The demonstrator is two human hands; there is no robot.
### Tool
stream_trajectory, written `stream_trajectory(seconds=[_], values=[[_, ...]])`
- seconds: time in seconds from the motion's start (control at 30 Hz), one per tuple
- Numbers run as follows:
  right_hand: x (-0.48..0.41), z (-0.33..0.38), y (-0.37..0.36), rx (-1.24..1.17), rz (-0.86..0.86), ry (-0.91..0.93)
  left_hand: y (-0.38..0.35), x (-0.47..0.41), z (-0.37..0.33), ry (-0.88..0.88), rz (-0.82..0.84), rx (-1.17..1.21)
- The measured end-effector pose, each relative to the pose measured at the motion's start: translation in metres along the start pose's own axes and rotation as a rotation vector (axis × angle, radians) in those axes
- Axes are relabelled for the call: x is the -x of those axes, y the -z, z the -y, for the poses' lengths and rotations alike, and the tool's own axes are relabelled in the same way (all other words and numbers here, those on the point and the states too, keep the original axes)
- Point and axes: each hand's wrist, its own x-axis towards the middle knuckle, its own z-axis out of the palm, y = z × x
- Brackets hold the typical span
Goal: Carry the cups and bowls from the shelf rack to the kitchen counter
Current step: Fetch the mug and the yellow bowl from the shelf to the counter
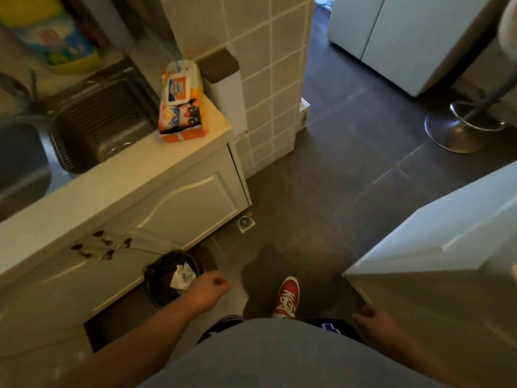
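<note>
No cups or bowls are being shown here, and the shelf rack is not being shown either, so where they are cannot be told. Nothing is being carried right now. The left hand [208, 287] is being held low with its fingers curled in loosely, and nothing is being held in it. The right hand [373, 317] is also being held low, loosely curled and empty, close to a white cabinet [436, 242].

The kitchen counter [117, 175] is being seen on the left, with a sink [103, 121] set into it and an orange pack of wipes [181, 105] lying at its corner. A small bin [170, 277] is standing on the dark floor [349, 152] below it.

Cups and bowls are probably hard and easy to break, and they may be slippery. A cup is best being gripped around its middle or by its handle. A bowl is best being held under its bottom with both hands, and put down gently on a bare part of the counter.
</note>
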Motion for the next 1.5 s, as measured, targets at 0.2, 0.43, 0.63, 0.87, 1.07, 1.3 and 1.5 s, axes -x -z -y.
stream_trajectory(seconds=[0.2, 0.43, 0.63, 0.87, 1.07, 1.3, 1.5], values=[[-0.043, 0.115, 0.062, 0.052, 0.007, 0.199, 0.045, -0.034, -0.017, 0.123, -0.063, 0.041], [-0.103, 0.208, 0.126, -0.004, 0.017, 0.199, 0.096, -0.119, -0.052, 0.135, -0.006, 0.013], [-0.123, 0.210, 0.191, -0.140, -0.123, 0.038, 0.133, -0.196, -0.168, 0.004, 0.056, -0.137], [-0.130, 0.157, 0.243, -0.374, -0.222, -0.223, 0.129, -0.253, -0.361, -0.237, 0.211, -0.304], [-0.166, 0.118, 0.285, -0.506, -0.201, -0.354, 0.101, -0.295, -0.501, -0.306, 0.256, -0.366], [-0.245, 0.124, 0.397, -0.468, -0.153, -0.314, 0.099, -0.340, -0.588, -0.261, 0.251, -0.405], [-0.320, 0.192, 0.519, -0.386, -0.147, -0.136, 0.130, -0.367, -0.616, -0.150, 0.166, -0.280]])
